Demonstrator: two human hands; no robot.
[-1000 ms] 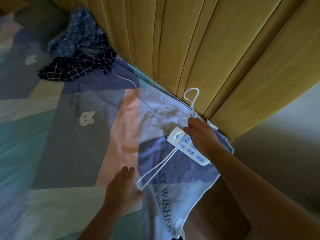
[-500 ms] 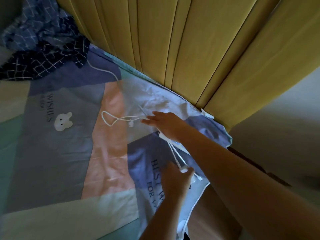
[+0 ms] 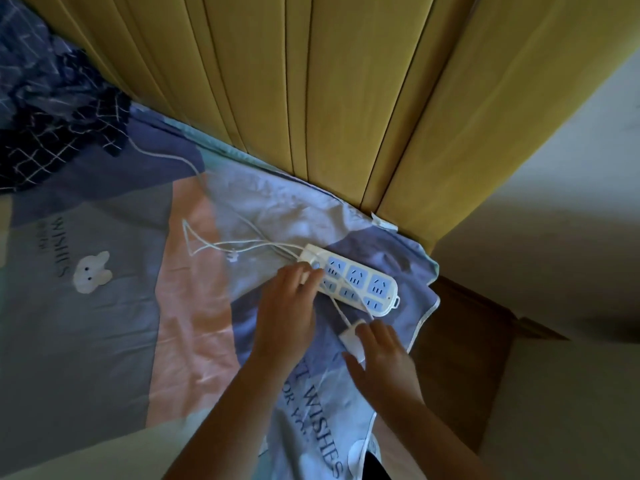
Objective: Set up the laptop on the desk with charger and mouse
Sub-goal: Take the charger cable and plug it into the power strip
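Charger brick (image 3: 353, 337): small white block, likely light and rigid with smooth, somewhat slippery plastic faces; best taken across its flat sides between thumb and fingers, not hauled by the lead. Its thin white cable (image 3: 221, 245) is limp and prone to snagging; judged safer to gather the loops before lifting so the plug end (image 3: 232, 257) does not drag. Brick lies on the bed (image 3: 104, 341) near the corner by the yellow headboard (image 3: 346, 98), just short of the white power strip (image 3: 360, 284), whose blue-faced sockets show nothing plugged in. Cable runs from the brick up across the strip's near end, then out in loose loops over the pink and pale patches of the printed sheet. Right hand (image 3: 384, 355) covers the brick's near side, fingers loosely bent; cannot tell whether it grips or merely rests there. Left hand (image 3: 287, 306) lies flat, fingers fairly straight, tips on the switch end of the strip where the cable crosses. Hands near one another, not touching. A second thin white lead (image 3: 166, 157) runs away toward the checked cloth heap (image 3: 52, 133) at the far left edge of the bed.
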